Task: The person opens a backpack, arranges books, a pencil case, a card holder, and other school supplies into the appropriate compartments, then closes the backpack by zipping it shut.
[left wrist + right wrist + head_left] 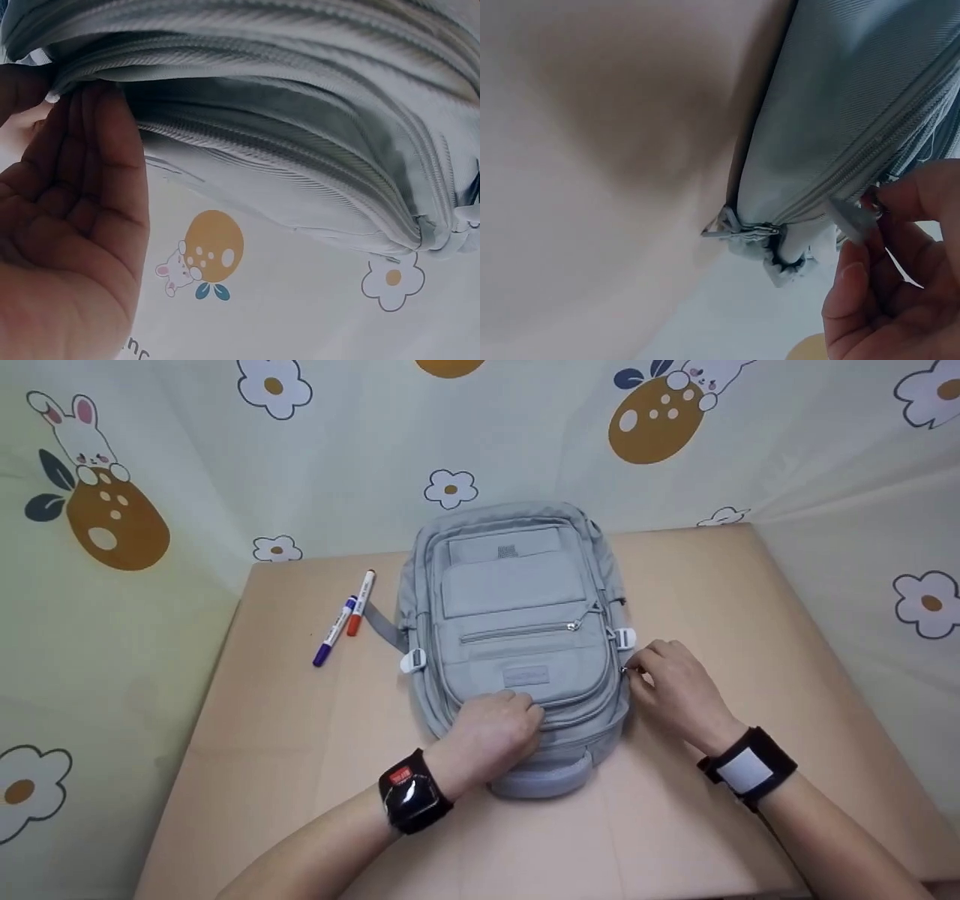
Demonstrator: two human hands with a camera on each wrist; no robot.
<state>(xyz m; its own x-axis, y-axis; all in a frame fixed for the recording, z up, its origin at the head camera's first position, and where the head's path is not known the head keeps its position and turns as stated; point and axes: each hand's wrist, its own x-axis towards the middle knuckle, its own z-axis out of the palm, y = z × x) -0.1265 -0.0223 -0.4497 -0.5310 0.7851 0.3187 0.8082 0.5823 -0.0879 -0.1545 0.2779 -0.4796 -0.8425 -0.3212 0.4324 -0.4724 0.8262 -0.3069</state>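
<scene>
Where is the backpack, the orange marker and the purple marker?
backpack [517,585], head view, on its front pocket panel.
orange marker [361,601], head view, on its white barrel.
purple marker [334,631], head view, on its barrel's middle.

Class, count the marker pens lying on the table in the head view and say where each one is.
2. The purple-capped marker and the orange-capped marker lie side by side on the table, left of the grey backpack. Others could be hidden behind or inside the backpack.
</scene>
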